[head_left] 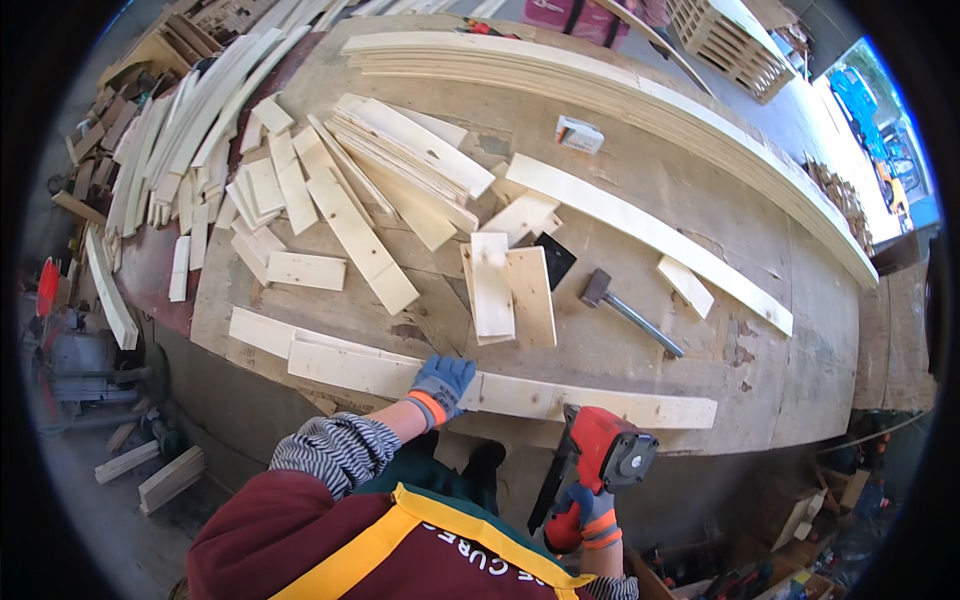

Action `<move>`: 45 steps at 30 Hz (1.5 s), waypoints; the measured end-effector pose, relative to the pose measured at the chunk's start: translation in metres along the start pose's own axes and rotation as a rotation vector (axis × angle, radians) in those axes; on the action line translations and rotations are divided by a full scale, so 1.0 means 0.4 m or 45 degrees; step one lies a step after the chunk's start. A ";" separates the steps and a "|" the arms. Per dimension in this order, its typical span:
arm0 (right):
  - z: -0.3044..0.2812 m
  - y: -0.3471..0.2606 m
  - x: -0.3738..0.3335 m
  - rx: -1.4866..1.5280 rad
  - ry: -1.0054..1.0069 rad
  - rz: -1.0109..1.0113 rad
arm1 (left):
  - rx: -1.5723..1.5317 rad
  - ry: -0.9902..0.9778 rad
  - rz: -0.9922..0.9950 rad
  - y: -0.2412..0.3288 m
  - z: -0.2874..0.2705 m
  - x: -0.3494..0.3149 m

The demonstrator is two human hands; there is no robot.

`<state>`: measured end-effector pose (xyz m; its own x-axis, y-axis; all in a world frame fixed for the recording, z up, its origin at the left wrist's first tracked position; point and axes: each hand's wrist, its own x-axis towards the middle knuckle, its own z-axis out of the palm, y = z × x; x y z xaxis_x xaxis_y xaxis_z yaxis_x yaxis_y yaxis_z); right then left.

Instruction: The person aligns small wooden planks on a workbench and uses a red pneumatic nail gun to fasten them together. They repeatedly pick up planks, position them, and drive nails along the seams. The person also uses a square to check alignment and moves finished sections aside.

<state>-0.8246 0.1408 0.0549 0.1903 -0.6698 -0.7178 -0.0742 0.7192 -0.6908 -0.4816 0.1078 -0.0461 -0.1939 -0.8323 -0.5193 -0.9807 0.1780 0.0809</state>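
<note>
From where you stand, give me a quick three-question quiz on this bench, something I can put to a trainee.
1. Multiple choice: what does the gloved right hand grip? A, a wooden block; B, the red power tool; C, nothing.
2. True or false: the left hand touches nothing.
3. Fill in: a ___ lies just right of the black flat piece.

Key:
1. B.
2. False; it touches a pale board.
3. Hammer.
</note>
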 end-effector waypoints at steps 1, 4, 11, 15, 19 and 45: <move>0.003 -0.001 0.000 -0.015 0.012 -0.024 | 0.008 -0.011 0.000 0.001 -0.001 -0.002; 0.027 -0.030 -0.015 -0.057 0.015 -0.039 | -0.021 -0.049 -0.011 0.005 -0.001 -0.001; -0.038 0.070 0.016 0.027 -0.080 0.099 | 0.197 0.168 -0.127 0.034 0.097 0.032; 0.015 -0.029 -0.007 0.038 0.003 0.137 | 0.106 0.164 -0.105 0.025 0.037 0.010; 0.005 -0.003 -0.018 0.161 0.004 0.092 | 0.114 0.057 -0.094 0.027 0.004 0.017; 0.007 0.010 -0.019 0.102 0.042 0.110 | -0.148 0.085 0.062 0.077 0.020 0.084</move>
<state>-0.8237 0.1493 0.0576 0.1538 -0.6096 -0.7777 -0.0105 0.7860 -0.6182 -0.5182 0.0897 -0.0678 -0.2390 -0.8578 -0.4551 -0.9656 0.1605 0.2046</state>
